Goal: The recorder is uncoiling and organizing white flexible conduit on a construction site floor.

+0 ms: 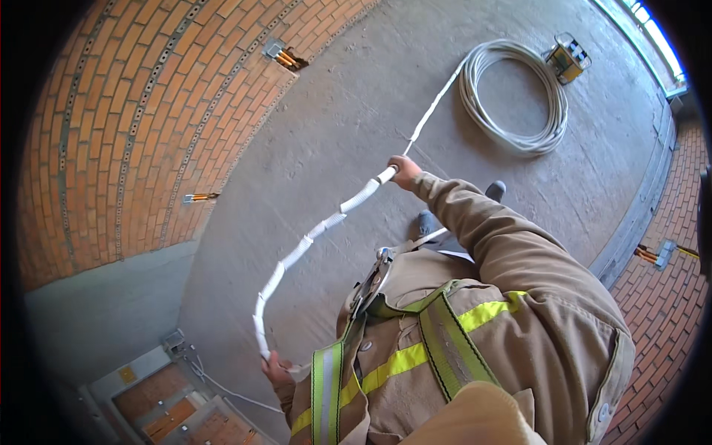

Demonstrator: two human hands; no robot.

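A white cable sheathed in ribbed white sleeve pieces (298,252) runs in a loose curve between my two hands, above the floor. My right hand (405,172), arm stretched forward, is closed round it at the far end of the sleeved stretch. Low at the left, beside my body, my left hand (277,369) is closed on its near end; part of that hand is hidden by my clothing. Beyond my right hand, the cable (434,107) continues thinner, then looks wrapped again, up to a large white coil (470,93) lying on the floor.
A yellow and black box-shaped device (569,59) stands against the coil. Brick walls (141,111) rise at left and right, with orange conduits (199,198) sticking out. Another white cable (230,391) lies at the lower left. My shoes (426,222) are on the concrete floor (356,89).
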